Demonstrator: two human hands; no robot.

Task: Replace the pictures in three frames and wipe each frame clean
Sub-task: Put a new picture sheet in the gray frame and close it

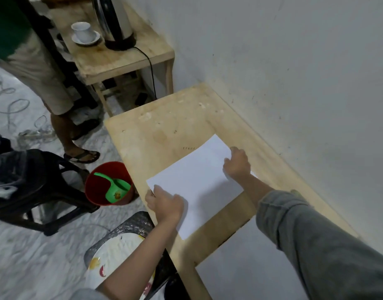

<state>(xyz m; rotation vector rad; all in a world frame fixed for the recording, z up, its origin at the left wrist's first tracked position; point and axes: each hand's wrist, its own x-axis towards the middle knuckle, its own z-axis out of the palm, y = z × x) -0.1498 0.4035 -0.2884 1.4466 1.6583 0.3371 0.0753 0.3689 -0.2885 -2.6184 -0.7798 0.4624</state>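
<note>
Both hands, left hand and right hand, pinch the white sheet at opposite corners. I'd keep it flat on the table, squaring edges gently.

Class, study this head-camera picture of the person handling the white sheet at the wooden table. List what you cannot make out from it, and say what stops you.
- Head view: white sheet shows a blank side only; any print is hidden.
- Its corners lie under the left hand and right hand.
- No picture frames or wiping cloth in view.
- The bystander is cut off by the top edge.
- The kettle top is cut off too.
</note>
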